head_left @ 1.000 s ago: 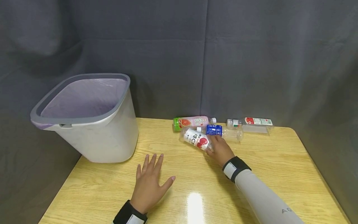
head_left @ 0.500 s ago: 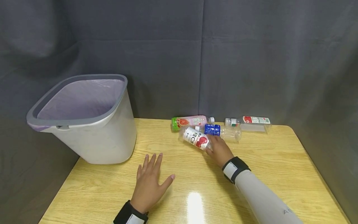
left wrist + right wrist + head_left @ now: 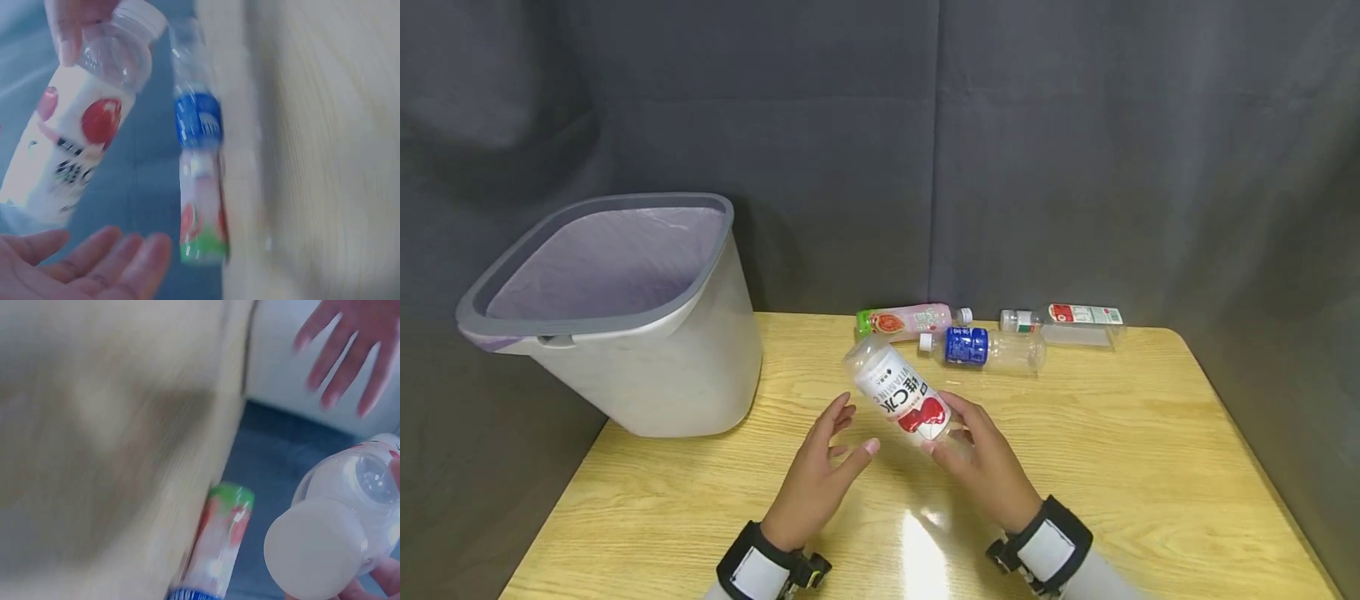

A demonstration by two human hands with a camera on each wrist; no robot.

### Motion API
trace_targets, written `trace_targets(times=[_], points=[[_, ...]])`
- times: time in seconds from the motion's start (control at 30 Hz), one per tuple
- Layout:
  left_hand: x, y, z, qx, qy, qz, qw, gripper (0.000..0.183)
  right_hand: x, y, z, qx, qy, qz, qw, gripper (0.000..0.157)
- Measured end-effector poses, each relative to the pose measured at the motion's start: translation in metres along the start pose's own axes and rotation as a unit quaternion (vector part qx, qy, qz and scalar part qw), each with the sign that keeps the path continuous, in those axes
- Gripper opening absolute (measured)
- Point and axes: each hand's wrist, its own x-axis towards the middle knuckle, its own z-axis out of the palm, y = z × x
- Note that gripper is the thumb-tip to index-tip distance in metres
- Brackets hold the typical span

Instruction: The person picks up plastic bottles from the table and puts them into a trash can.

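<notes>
My right hand [image 3: 952,428] grips a clear bottle with a white label and red fruit print [image 3: 901,396] near its capped neck, holding it tilted above the wooden table [image 3: 1120,433]. Its white cap [image 3: 315,547] fills the right wrist view. My left hand [image 3: 854,429] hovers just left of the bottle with fingers spread and holds nothing. In the left wrist view the bottle [image 3: 70,145] hangs above my left fingers [image 3: 94,265].
A grey-rimmed white bin with a purple liner [image 3: 625,333] stands at the table's back left. Along the back edge lie a pink bottle with a green end [image 3: 910,321], a blue-labelled clear bottle [image 3: 983,347] and a red-and-white-labelled clear bottle [image 3: 1078,321].
My right hand has lifted the white-labelled bottle off the table and drawn it toward me. My left hand has risen from lying flat on the table to beside the bottle.
</notes>
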Motion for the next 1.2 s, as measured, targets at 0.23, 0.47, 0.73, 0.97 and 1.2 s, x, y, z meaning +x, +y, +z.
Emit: trace_targets(times=[0.23, 0.47, 0.73, 0.97, 1.2], points=[[-0.003, 0.007, 0.010, -0.224, -0.035, 0.044, 0.9730, 0.063, -0.028, -0.033, 0.007, 0.098, -0.014, -0.008, 0.995, 0.057], [-0.010, 0.014, 0.024, -0.304, -0.072, 0.045, 0.9487, 0.062, -0.048, -0.037, 0.016, 0.150, -0.037, -0.023, 0.988, 0.057], [-0.017, 0.015, 0.032, -0.334, -0.085, 0.024, 0.9386, 0.062, -0.058, -0.022, 0.024, 0.149, -0.040, -0.035, 0.987, 0.056], [-0.019, 0.013, 0.037, -0.346, -0.086, 0.026, 0.9339, 0.062, -0.061, -0.019, 0.025, 0.154, -0.038, -0.039, 0.987, 0.056], [-0.018, 0.013, 0.039, -0.348, -0.085, 0.028, 0.9331, 0.064, -0.060, -0.019, 0.024, 0.135, -0.040, -0.040, 0.989, 0.055]])
